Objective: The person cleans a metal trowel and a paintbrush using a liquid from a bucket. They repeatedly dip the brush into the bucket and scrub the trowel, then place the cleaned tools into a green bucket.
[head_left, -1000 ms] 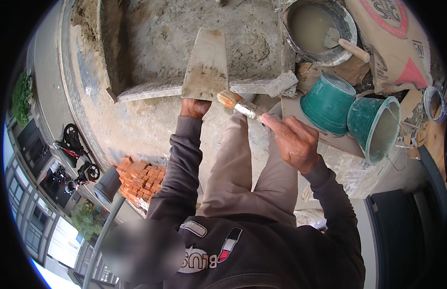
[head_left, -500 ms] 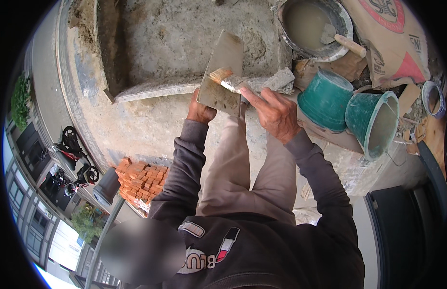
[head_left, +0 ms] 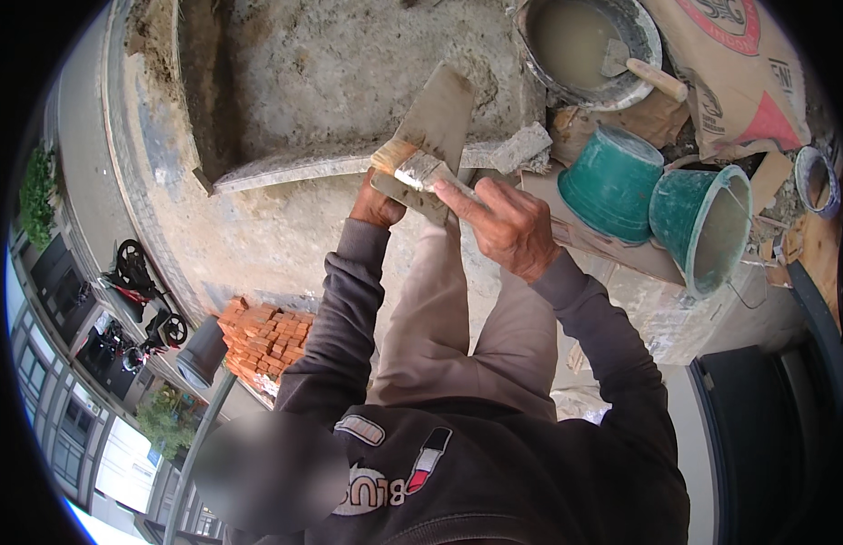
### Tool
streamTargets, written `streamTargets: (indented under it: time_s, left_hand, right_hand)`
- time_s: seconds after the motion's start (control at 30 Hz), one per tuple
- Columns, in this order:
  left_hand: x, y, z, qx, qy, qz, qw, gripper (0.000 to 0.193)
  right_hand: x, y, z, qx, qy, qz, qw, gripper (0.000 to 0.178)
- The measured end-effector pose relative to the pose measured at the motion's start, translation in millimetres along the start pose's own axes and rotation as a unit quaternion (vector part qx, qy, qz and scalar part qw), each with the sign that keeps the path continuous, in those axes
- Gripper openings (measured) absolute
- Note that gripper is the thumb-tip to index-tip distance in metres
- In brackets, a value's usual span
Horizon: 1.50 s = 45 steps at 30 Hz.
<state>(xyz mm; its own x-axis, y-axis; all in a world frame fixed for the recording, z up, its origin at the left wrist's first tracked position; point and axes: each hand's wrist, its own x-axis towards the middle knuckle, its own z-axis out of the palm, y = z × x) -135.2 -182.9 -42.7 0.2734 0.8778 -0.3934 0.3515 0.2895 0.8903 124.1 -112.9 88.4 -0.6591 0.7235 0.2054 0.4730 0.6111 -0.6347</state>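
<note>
My left hand (head_left: 374, 202) is closed around the near end of a flat, rectangular grey-brown plastering float (head_left: 441, 113), whose smooth face is turned up; any handle beneath it is hidden. In my right hand (head_left: 510, 222) is a paintbrush (head_left: 420, 173), with the index finger stretched along its white-smeared ferrule. The brush's tan bristles lie across the float's left edge, close to my left fingers. Both hands are above my legs, just on the near side of a low concrete trough (head_left: 294, 173).
A dark basin (head_left: 612, 103) of murky water holds a wooden-handled trowel (head_left: 658, 79). Two green buckets (head_left: 612, 182), one upside down and one tipped, sit right, below a paper sack (head_left: 739, 82). A concrete chunk (head_left: 521, 148) is nearby. Stacked bricks (head_left: 262, 341) stand left.
My right hand has moved left, sweeping the brush down and left from the float's middle to its edge. The float is turned slightly, its far end further right.
</note>
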Motion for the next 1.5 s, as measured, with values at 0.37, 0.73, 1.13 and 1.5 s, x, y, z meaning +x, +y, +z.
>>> streamTargets:
  time_s: [0.37, 0.73, 1.13, 1.5]
  left_hand:
    - [-2.3, 3.6, 3.3, -0.374, 0.087, -0.124, 0.915, 0.048]
    - [-29.1, 13.9, -6.9, -0.318, 0.163, -0.117, 0.927, 0.043]
    - [9.4, 45.7, -32.2, -0.578, 0.12, -0.109, 0.799, 0.05]
    - [42.7, -27.1, -6.7, -0.009, 0.388, 0.055, 0.92, 0.058]
  right_hand:
    - [-6.2, -1.5, 8.8, 0.026, 0.005, 0.073, 0.997, 0.057]
    - [5.7, 95.8, -36.7, 0.03, 0.136, 0.287, 0.948, 0.049]
    - [44.2, 269.3, -7.9, -0.181, -0.036, 0.427, 0.885, 0.032]
    - [29.8, 96.8, -95.2, 0.406, 0.072, 0.386, 0.825, 0.041]
